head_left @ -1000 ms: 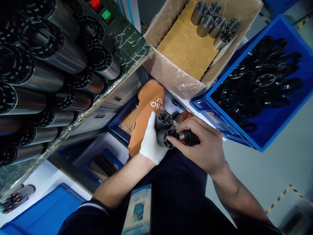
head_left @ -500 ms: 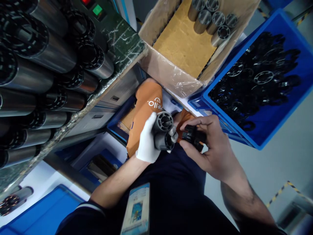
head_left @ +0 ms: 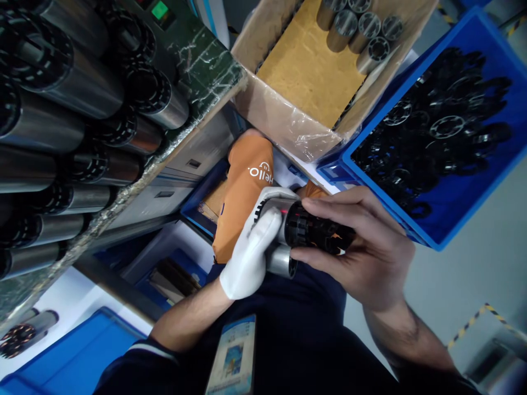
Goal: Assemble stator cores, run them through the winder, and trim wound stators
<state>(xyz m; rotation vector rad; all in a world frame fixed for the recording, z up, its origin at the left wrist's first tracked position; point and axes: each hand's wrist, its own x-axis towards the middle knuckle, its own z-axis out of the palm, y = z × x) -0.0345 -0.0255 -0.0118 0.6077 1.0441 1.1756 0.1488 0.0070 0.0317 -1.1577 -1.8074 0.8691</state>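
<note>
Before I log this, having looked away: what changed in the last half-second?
The gloved left hand turned the metal tubes so their ends face right; the right hand brought its black parts leftward against one. Both kept their grip; carton and blue crate stayed put.

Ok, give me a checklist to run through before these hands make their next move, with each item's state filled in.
1. Metal cylinders held: ok. The gloved left hand grips two, an upper metal cylinder and a lower metal cylinder.
2. Black slotted plastic parts in the fingers of the right hand: ok.
3. Those parts at the upper cylinder's open-air end, facing the right hand: ok.
4. Nearest part fully seated: cannot tell; fingers and dark plastic hide the joint.
5. Both hands gloved: not ok. The right hand is bare.
6. More black plastic rings in the blue bin: ok.
</note>
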